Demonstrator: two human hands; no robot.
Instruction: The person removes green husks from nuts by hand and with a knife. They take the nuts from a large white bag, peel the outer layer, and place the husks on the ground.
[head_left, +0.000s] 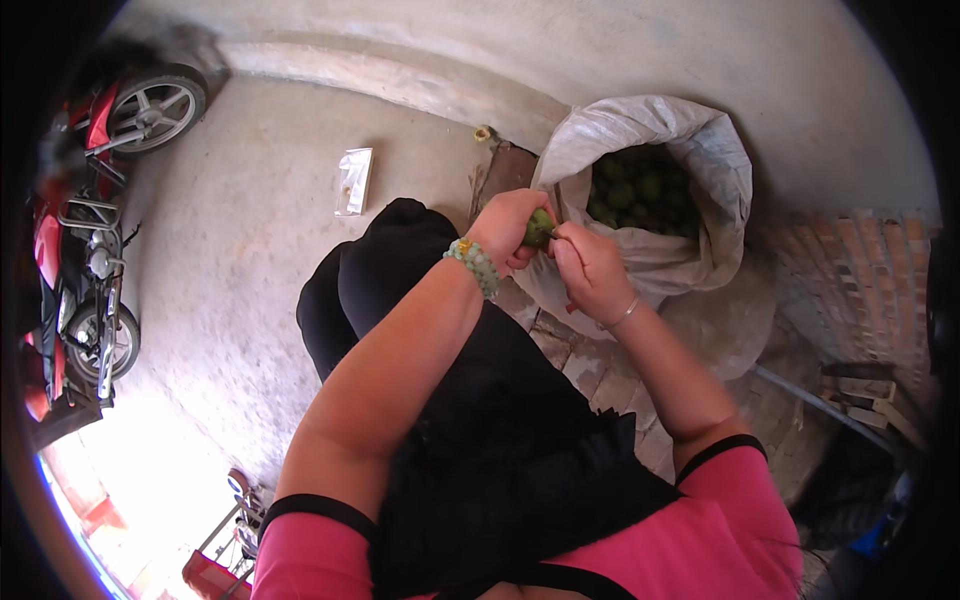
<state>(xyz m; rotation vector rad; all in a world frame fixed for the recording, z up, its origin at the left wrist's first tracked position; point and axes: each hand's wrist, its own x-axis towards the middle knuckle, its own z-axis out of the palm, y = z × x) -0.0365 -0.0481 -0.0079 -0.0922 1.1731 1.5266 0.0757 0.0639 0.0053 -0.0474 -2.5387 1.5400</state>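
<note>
My left hand (510, 221) grips a round green fruit (538, 229), its husk facing my other hand. Closed around a small tool with a red handle end (572, 307), probably a knife, my right hand (592, 266) is held against the fruit's right side. The tool's dark tip meets the fruit; most of the tool is hidden by my fingers. Just beyond both hands stands a white woven sack (652, 120) with its rim rolled down. Many similar green fruits (637, 187) lie inside it, in shadow.
A white packet or box (354, 182) lies on the concrete floor (247, 187). A red motorcycle (97, 247) stands at far left. Stacked bricks (855, 277) and a metal pole (817, 405) are at right. My black-clad knees (390, 262) are below my hands.
</note>
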